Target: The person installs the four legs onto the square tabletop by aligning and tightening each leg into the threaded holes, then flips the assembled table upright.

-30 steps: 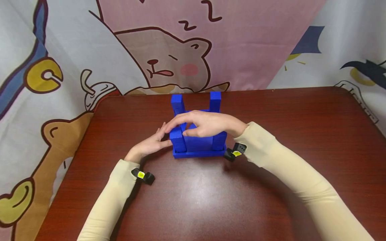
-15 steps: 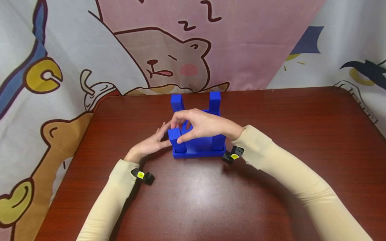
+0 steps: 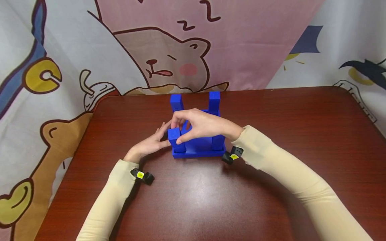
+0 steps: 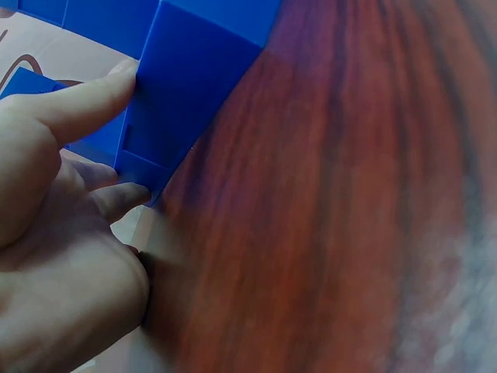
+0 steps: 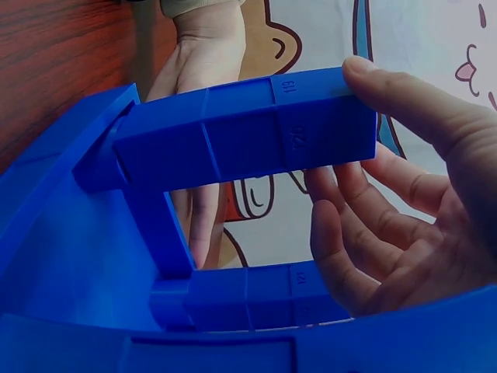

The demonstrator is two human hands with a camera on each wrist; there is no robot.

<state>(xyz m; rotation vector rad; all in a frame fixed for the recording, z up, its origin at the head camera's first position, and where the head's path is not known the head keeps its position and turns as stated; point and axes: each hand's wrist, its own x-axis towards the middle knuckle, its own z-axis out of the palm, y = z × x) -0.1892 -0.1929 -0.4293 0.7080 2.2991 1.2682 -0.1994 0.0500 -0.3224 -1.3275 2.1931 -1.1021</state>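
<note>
A blue plastic base (image 3: 199, 154) with a raised rim lies on the table, and square blue posts stand up at its corners. At the near left corner, my right hand (image 3: 205, 124) pinches the top of one post (image 3: 174, 135) between thumb and fingers. That post leans slightly left; the right wrist view shows raised numbers on its stacked sections. My left hand (image 3: 150, 144) rests against the left side of the base, fingers extended. In the left wrist view, its thumb (image 4: 97, 97) and fingertips touch the blue plastic. The right hand hides part of the frame.
Two further posts, the far left post (image 3: 176, 102) and the far right post (image 3: 214, 101), rise near the table's back edge. A printed cloth (image 3: 253, 43) hangs behind the brown table (image 3: 193, 204). Each wrist carries a small black camera.
My right hand has gone from resting over the near left post with extended fingers to pinching its top. The post's top has tipped slightly left. My left hand has stayed in place.
</note>
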